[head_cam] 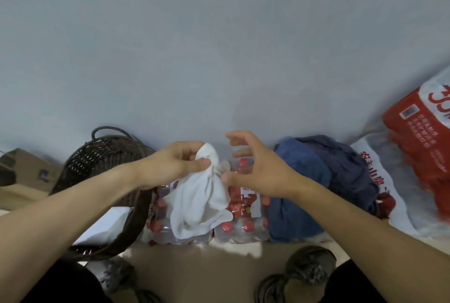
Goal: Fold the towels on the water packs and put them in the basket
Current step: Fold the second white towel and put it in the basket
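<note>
My left hand (176, 162) pinches the top of a white towel (198, 201), which hangs crumpled over the shrink-wrapped water packs (239, 228) with red bottle caps. Just right of the towel, my right hand (259, 169) is spread with fingers apart, its thumb touching the towel's edge. A pile of blue and dark navy towels (323, 181) lies on the packs further right. The dark woven basket (102, 164) stands tilted at the left, with something white (107, 225) lying inside it.
A grey wall rises right behind the packs. More water packs in red and white wrap (418, 147) are stacked at the far right. A cardboard box (26, 171) sits at the far left. Grey shoes (309, 266) rest on the floor below.
</note>
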The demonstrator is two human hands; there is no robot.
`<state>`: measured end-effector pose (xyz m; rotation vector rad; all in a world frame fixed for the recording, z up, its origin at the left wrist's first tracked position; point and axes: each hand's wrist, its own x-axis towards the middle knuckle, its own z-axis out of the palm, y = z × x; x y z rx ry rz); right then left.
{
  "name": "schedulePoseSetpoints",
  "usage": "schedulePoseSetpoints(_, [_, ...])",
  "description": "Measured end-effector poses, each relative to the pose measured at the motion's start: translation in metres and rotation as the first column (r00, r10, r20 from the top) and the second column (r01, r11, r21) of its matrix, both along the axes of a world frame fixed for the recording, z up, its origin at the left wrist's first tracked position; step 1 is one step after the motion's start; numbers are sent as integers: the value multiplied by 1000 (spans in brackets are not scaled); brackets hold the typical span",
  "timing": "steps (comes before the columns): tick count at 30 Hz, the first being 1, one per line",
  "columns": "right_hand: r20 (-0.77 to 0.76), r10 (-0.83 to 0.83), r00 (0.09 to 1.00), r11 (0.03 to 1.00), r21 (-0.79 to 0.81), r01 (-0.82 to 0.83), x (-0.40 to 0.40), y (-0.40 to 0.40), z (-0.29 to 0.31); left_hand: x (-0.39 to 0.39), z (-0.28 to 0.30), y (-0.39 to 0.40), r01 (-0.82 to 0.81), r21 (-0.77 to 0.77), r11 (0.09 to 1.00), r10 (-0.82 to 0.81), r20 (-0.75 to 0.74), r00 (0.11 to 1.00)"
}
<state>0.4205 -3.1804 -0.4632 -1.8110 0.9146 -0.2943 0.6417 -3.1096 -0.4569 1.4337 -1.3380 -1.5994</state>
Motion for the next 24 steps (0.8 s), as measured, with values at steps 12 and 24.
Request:
schedulePoseSetpoints(12, [-27,88,996,995,50,-87,8,-21,-1,29,-12,1,-312,-21,950,303,-187,935])
schedulePoseSetpoints(24, [-331,187,925,982,68,-174,-23,-55,10,47,-9,-5,-243,-300,922,329,279,902])
